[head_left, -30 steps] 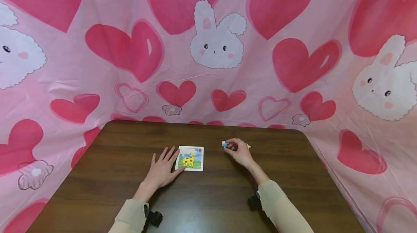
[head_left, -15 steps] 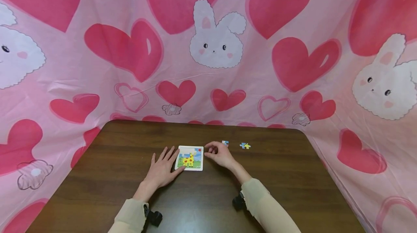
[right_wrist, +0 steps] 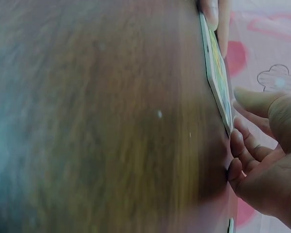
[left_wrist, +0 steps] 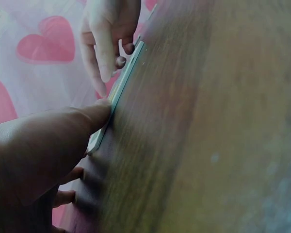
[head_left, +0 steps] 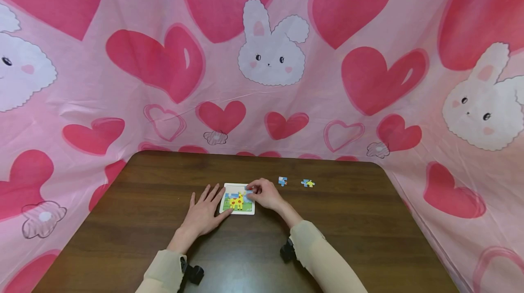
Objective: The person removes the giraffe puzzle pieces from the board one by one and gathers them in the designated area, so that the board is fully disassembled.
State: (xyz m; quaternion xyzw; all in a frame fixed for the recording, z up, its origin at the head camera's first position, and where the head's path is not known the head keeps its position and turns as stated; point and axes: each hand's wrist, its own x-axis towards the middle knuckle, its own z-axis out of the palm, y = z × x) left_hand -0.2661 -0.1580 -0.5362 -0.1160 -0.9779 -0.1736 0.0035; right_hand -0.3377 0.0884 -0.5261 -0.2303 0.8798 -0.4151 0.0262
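A small white-framed giraffe puzzle (head_left: 236, 203) lies on the dark wooden table (head_left: 368, 224). My left hand (head_left: 206, 206) rests flat on the table at the puzzle's left side, its thumb touching the frame's edge (left_wrist: 117, 92). My right hand (head_left: 257, 191) hovers over the puzzle's upper right corner with fingers curled, pinching a small pale blue piece (head_left: 248, 191) against the board. In the right wrist view those fingers (right_wrist: 252, 141) curl beside the frame's edge (right_wrist: 217, 82); the piece itself is hidden there.
Two loose pieces lie right of the puzzle: a blue one (head_left: 282, 181) and a blue-and-yellow one (head_left: 308, 183). A pink cloth with hearts and bunnies (head_left: 270, 56) hangs behind and around the table. Bare wood surrounds the puzzle.
My right hand has moved left from the loose pieces to the puzzle's upper right corner. The left hand and the puzzle frame have stayed put.
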